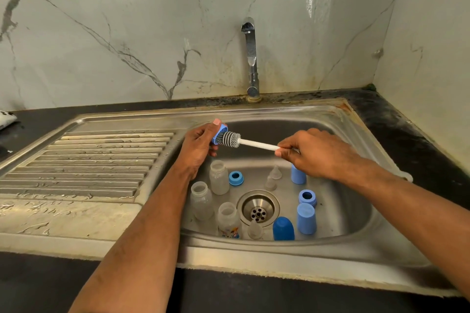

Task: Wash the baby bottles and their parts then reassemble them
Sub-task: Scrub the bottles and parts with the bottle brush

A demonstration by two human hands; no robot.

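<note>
The left hand (201,145) gripped a blue collar ring (219,134) above the sink basin (351,213), fingers and thumb curled round its rim. The right hand (314,154) pinched the white handle of a bottle brush (232,139), whose grey ribbed head sat at the mouth of the ring. Both grips were therefore closed on their items. In the basin stood three clear bottles (219,176), apparently upright and open, left of the drain (258,208). Two further rings (236,178), three blue caps (306,218) and several clear teats (274,173) lay round the drain. The tap (250,58) showed no visible flow. Risks, as judgement: a wet ring held only at its rim could slip and fall among the standing bottles, toppling them. Excess side force on the thin handle could flick the brush head out of the ring. The small teats sat close to the drain; running water could carry them onto the strainer. Parts rested on a stained basin, so washed and unwashed items could be confused unless set apart, for instance on the ribbed drainboard (96,160). Markings: one bottle (229,221) near the front carried a coloured cartoon print; no writing on it was readable. No brand name was legible anywhere.
</note>
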